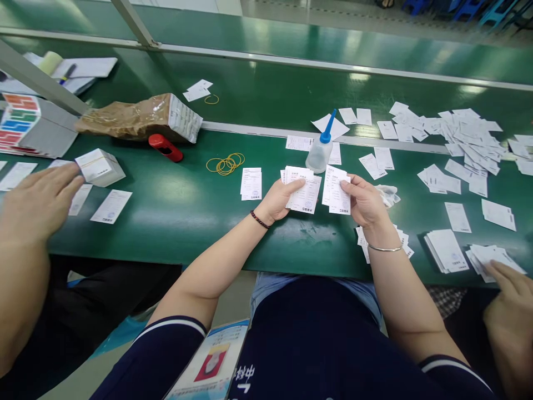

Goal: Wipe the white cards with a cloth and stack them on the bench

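My left hand (281, 201) is closed on a small fan of printed white cards (306, 195), thumb on top. A second, smaller group of white cards (336, 194) is pinched between the thumb and fingers of my right hand (366, 201). The two groups are held side by side above the green table, a narrow gap between them. Just behind them stands a clear squeeze bottle (318, 155) with a blue pointed nozzle. A short stack of cards (251, 184) lies left of my left hand. Beneath my right wrist more cards (362, 238) lie partly hidden.
Loose cards (470, 133) are heaped at the back right; a neat stack (449, 253) lies at the near right. Yellow rubber bands (227, 164), a red tool (165, 148) and a brown-wrapped pack (137, 118) lie left. Co-workers' hands (39, 200) reach in at both sides.
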Available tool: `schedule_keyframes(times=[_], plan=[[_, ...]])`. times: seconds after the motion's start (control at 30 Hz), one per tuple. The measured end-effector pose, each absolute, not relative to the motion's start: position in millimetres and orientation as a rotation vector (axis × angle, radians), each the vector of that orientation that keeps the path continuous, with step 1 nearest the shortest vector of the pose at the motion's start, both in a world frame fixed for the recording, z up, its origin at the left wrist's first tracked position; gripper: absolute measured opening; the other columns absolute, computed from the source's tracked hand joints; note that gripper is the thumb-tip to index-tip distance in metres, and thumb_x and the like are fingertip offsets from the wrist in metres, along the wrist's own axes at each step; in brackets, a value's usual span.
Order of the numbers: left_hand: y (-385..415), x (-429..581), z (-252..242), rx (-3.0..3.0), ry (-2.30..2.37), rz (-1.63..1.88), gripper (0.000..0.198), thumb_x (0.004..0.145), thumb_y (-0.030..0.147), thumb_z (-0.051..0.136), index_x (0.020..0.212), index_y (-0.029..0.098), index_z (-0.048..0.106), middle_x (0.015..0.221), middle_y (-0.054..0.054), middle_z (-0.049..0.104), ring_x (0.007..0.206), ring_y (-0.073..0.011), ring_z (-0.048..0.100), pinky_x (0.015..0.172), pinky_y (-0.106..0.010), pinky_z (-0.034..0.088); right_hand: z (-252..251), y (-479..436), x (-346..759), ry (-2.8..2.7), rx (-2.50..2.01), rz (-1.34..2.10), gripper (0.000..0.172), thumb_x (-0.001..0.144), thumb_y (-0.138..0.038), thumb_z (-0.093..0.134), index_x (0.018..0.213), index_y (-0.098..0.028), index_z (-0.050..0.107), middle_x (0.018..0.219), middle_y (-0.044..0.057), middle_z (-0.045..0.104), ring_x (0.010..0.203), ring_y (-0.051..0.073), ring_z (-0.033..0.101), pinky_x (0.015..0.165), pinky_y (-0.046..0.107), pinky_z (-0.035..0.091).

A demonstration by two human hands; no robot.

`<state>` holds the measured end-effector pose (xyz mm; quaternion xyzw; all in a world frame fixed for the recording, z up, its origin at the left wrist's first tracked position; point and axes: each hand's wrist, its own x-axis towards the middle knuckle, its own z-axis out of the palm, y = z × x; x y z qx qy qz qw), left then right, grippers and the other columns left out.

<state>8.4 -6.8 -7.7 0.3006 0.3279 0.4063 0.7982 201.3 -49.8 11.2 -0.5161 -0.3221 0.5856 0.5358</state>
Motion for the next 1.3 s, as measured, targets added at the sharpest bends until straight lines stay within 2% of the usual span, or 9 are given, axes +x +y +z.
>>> schedule_keyframes(times=[0.13, 0.23, 0.37, 0.57, 0.73, 0.9, 1.0, 1.13, 1.3], plan=[[-8.0, 11.6, -8.4, 0.687, 0.704, 0.905, 0.035, 0.069, 0.017, 0.079, 0.100, 0.010, 0.066, 0.107, -0.014, 0.073, 0.107, -0.0306, 0.067, 0.103, -0.050, 0.048, 6.1, -48.9, 184.0, -0.790, -1.249, 1.493, 0.036, 0.056, -0.034, 0.087, 0.083, -0.020, 0.068, 0.085, 0.002, 0.075, 0.086, 0.024, 0.070, 0.078, 0.039, 0.060], [-6.1, 10.8, -8.4, 0.648, 0.686, 0.900, 0.028, 0.080, 0.027, 0.070, 0.101, 0.009, 0.066, 0.103, -0.014, 0.074, 0.103, -0.0288, 0.069, 0.099, -0.047, 0.051, 6.2, -44.9, 188.7, -0.772, -1.296, 1.389, 0.034, 0.055, -0.032, 0.086, 0.079, -0.019, 0.067, 0.082, 0.003, 0.074, 0.083, 0.023, 0.070, 0.076, 0.038, 0.060], [-2.5, 6.1, -6.4, 0.613, 0.712, 0.805, 0.033, 0.093, 0.037, 0.047, 0.102, 0.009, 0.063, 0.084, -0.013, 0.074, 0.076, -0.0259, 0.073, 0.080, -0.045, 0.059, 5.1, -36.5, 222.4, -0.784, -1.440, 1.160, 0.025, 0.062, -0.029, 0.080, 0.079, -0.019, 0.066, 0.085, 0.004, 0.073, 0.082, 0.023, 0.070, 0.071, 0.038, 0.060], [-3.2, 4.0, -3.3, 0.637, 0.727, 0.788, 0.025, 0.094, 0.031, 0.048, 0.102, 0.011, 0.059, 0.081, -0.012, 0.074, 0.068, -0.0241, 0.072, 0.070, -0.042, 0.061, -4.0, -33.2, 246.6, -0.917, -1.725, 0.758, 0.033, 0.064, -0.022, 0.076, 0.096, -0.020, 0.066, 0.080, 0.003, 0.069, 0.080, 0.025, 0.069, 0.078, 0.047, 0.058], [-4.6, 7.2, -7.7, 0.635, 0.725, 0.836, 0.020, 0.086, 0.025, 0.063, 0.100, 0.011, 0.063, 0.090, -0.012, 0.075, 0.083, -0.0267, 0.073, 0.086, -0.050, 0.057, 6.0, -45.7, 215.8, -0.885, -1.366, 1.179, 0.035, 0.065, -0.034, 0.080, 0.096, -0.024, 0.066, 0.096, 0.004, 0.073, 0.089, 0.025, 0.070, 0.079, 0.043, 0.059], [-6.3, 11.8, -11.5, 0.669, 0.721, 0.914, 0.031, 0.071, 0.020, 0.079, 0.097, 0.011, 0.066, 0.099, -0.012, 0.075, 0.102, -0.0278, 0.069, 0.100, -0.047, 0.050, 5.1, -50.4, 183.0, -0.962, -1.325, 1.403, 0.039, 0.058, -0.043, 0.086, 0.086, -0.021, 0.068, 0.087, 0.002, 0.072, 0.081, 0.021, 0.068, 0.076, 0.039, 0.057], [-4.9, 10.9, -10.7, 0.641, 0.707, 0.910, 0.022, 0.083, 0.025, 0.067, 0.098, 0.010, 0.065, 0.096, -0.013, 0.075, 0.099, -0.0262, 0.070, 0.097, -0.045, 0.052, 2.8, -47.0, 186.9, -0.896, -1.357, 1.340, 0.038, 0.056, -0.043, 0.086, 0.079, -0.021, 0.066, 0.083, 0.001, 0.072, 0.079, 0.020, 0.067, 0.073, 0.037, 0.057], [-1.5, 5.7, -7.6, 0.630, 0.727, 0.815, 0.026, 0.093, 0.030, 0.046, 0.100, 0.009, 0.061, 0.084, -0.013, 0.074, 0.075, -0.0263, 0.073, 0.080, -0.048, 0.058, 8.9, -44.5, 212.8, -0.754, -1.363, 1.252, 0.034, 0.056, -0.037, 0.085, 0.079, -0.022, 0.064, 0.087, 0.001, 0.073, 0.088, 0.025, 0.069, 0.074, 0.039, 0.058], [-0.5, 2.3, -7.0, 0.679, 0.710, 0.802, 0.026, 0.092, 0.031, 0.047, 0.101, 0.010, 0.059, 0.082, -0.012, 0.073, 0.069, -0.0263, 0.072, 0.070, -0.044, 0.060, 14.6, -45.8, 227.3, -0.725, -1.346, 1.211, 0.026, 0.063, -0.029, 0.078, 0.085, -0.023, 0.064, 0.097, 0.003, 0.074, 0.100, 0.028, 0.068, 0.079, 0.043, 0.061]])
